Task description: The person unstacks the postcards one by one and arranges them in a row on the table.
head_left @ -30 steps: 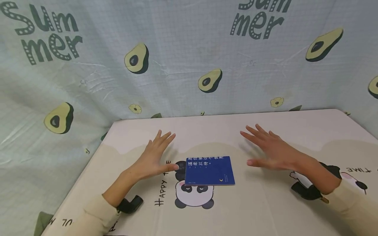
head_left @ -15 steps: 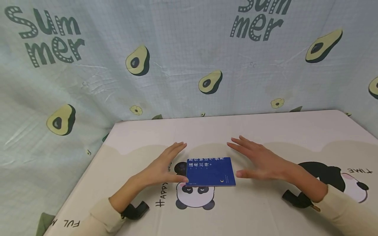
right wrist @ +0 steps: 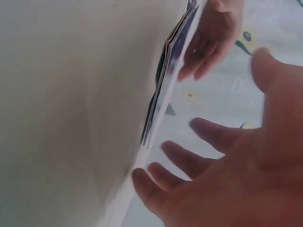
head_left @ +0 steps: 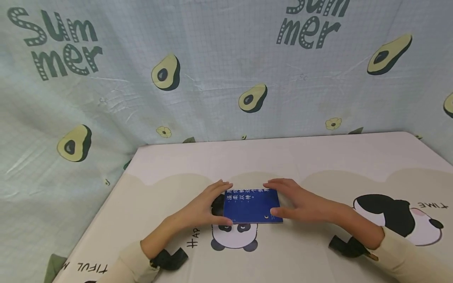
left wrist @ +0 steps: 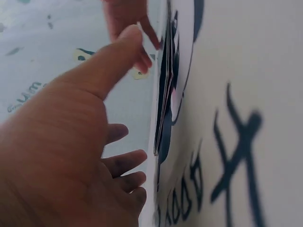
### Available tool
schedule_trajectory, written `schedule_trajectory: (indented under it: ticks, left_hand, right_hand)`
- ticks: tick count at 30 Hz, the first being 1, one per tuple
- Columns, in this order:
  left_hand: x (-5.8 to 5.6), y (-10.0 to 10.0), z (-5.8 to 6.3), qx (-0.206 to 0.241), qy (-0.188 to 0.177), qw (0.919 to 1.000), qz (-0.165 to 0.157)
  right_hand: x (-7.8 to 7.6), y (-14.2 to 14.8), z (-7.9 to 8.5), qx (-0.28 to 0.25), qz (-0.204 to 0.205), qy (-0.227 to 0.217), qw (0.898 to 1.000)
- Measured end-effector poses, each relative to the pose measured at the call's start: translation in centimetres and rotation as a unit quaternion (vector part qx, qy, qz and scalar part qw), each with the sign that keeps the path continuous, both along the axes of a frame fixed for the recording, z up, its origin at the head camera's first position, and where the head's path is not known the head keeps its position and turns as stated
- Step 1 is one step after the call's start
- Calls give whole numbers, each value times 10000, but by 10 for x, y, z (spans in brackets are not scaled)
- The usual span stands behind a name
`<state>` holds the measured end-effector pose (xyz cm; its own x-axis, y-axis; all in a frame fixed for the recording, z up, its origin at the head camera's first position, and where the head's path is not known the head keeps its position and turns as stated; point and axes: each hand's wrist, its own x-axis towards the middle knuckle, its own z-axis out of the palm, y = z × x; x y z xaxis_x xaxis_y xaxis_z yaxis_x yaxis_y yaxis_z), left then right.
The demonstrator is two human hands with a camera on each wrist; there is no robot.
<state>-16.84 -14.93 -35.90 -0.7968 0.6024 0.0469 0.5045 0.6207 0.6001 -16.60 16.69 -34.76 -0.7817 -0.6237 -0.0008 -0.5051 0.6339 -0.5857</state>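
A thin blue book (head_left: 252, 205) with white lettering lies flat on the printed table mat (head_left: 318, 165). My left hand (head_left: 209, 206) lies against the book's left edge, fingers fairly straight and thumb at the near left corner. My right hand (head_left: 293, 202) comes in from the right, its fingers over the far right corner and its thumb at the right edge. In the left wrist view the left hand (left wrist: 71, 142) sits beside the book's edge (left wrist: 163, 94). The right wrist view shows the right hand (right wrist: 227, 179) spread close to the book (right wrist: 170, 80).
The mat carries a panda print (head_left: 233, 236) under the book and another panda (head_left: 396, 214) at the right. A cloth backdrop with avocados (head_left: 212, 59) hangs behind and to both sides. Black wrist mounts (head_left: 170, 259) rest on the mat.
Both hands have moved inward from wide apart. They now frame the book and touch its left and right edges. The book has not moved.
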Motion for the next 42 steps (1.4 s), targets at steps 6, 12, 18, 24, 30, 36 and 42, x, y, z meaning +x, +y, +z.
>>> schedule_trajectory:
  ticks: [6, 12, 18, 24, 30, 36, 42]
  left_hand:
    - [0, 1, -8, -5, -53, 10000, 10]
    - [1, 1, -12, -13, 8, 10000, -41]
    - [2, 1, -11, -9, 17, 10000, 1]
    - [2, 1, -11, -35, 40, 10000, 32]
    - [2, 3, -10, -43, 22, 10000, 28]
    - [2, 3, -9, -19, 24, 10000, 1]
    - [3, 2, -10, 17, 18, 10000, 8]
  right_hand:
    - [2, 1, -2, 257, 62, -124, 9996]
    - [2, 1, -4, 389, 168, 8, 9991]
    - [4, -1, -4, 525, 116, 122, 9985]
    - [4, -1, -5, 575, 115, 244, 9980]
    - [4, -1, -5, 575, 91, 266, 9979]
    - [2, 0, -6, 618, 84, 277, 9977]
    - [1, -1, -6, 668, 45, 301, 9973]
